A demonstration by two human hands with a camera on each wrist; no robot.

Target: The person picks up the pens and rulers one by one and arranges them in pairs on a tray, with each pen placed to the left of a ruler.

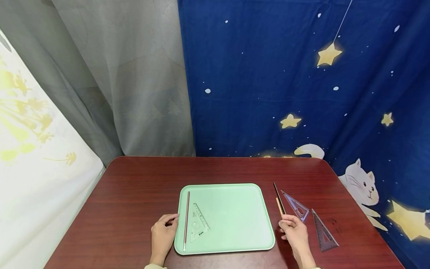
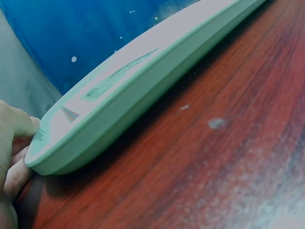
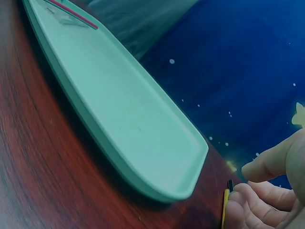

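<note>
A pale green tray (image 1: 235, 220) lies on the table. On its left part are a dark red pencil (image 1: 186, 220) and a clear set square (image 1: 199, 224). My left hand (image 1: 163, 235) grips the tray's left rim, with fingertips at the edge in the left wrist view. Right of the tray, my right hand (image 1: 295, 231) is over the near ends of a black pencil (image 1: 277, 192) and a yellow pencil (image 1: 279, 204). In the right wrist view its fingertips are right beside both pencils; I cannot tell whether they pinch them.
A bluish clear set square (image 1: 295, 205) lies just past my right hand. Farther right is a greyish set square (image 1: 324, 231). The brown wooden table (image 1: 141, 186) ends at the back against grey and blue curtains (image 1: 252, 93), with a white one at the left.
</note>
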